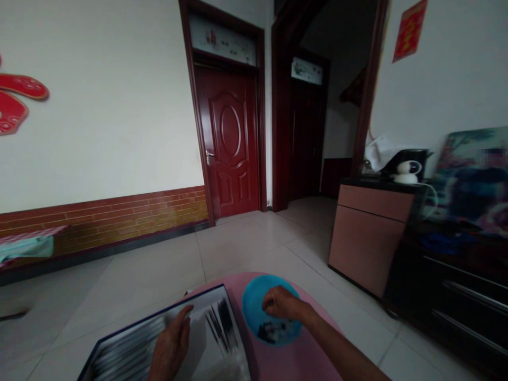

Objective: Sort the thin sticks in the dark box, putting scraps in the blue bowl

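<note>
My left hand (pixel 171 344) lies flat, fingers stretched out, on a dark-rimmed flat tray (pixel 130 338) holding rows of thin dark sticks (pixel 220 320). My right hand (pixel 282 304) hovers over a blue bowl (pixel 251 307) with its fingers curled together in a pinch; what it pinches is too small to make out. Some dark and pale bits (pixel 272 330) lie in the bowl. Tray and bowl rest on a round pink table (pixel 278 360) at the bottom of the view.
Pale floor tiles (pixel 246 243) spread ahead to a red door (pixel 232 151) and an open dark doorway (pixel 309 132). A pink-fronted cabinet (pixel 367 238) and a dark drawer unit (pixel 456 296) stand at the right. A white camera (pixel 408 172) sits on the cabinet.
</note>
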The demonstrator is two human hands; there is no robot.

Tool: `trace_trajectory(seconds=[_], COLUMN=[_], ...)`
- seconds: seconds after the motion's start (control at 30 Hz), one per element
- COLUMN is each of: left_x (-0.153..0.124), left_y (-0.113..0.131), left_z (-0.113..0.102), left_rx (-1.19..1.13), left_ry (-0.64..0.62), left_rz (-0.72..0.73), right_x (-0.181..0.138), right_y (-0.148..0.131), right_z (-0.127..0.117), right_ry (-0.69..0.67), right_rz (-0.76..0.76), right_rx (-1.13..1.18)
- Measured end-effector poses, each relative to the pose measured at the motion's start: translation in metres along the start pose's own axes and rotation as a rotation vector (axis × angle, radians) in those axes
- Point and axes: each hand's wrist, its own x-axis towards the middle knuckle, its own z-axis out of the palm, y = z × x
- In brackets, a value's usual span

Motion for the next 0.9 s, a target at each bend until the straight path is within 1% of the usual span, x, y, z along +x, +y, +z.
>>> trace_trajectory(seconds=[0.2, 0.33, 0.4, 0.53, 0.67, 0.8, 0.9], left_x=[-0.001, 0.0, 0.0, -0.002, -0.004, -0.004, -0.004], left_y=[-0.003, 0.001, 0.003, 0.003, 0.0, 0.0, 0.002], left_z=[0.002, 0.0, -0.001, 0.001, 0.004, 0.003, 0.003], left_rx=[-0.018, -0.037, -0.048, -0.045, -0.052, -0.055, -0.062], left_ry=[-0.003, -0.015, -0.02, -0.02, -0.003, 0.0, -0.005], left_rz=[-0.012, -0.037, -0.043, -0.042, 0.002, 0.006, 0.004], right_x=[-0.001, -0.003, -0.003, -0.003, -0.001, 0.001, 0.002], right_y=[-0.016, -0.022, -0.023, -0.024, -0.025, -0.025, -0.025], right_z=[0.018, 0.023, 0.024, 0.027, 0.032, 0.038, 0.037], right_ry=[-0.155, -0.154, -0.126, -0.028, 0.052, 0.125, 0.172], right_rz=[-0.033, -0.038, -0.047, -0.055, -0.05, -0.027, -0.012], right_rx=[-0.104, -0.166, -0.185, -0.188, -0.161, -0.129, -0.093])
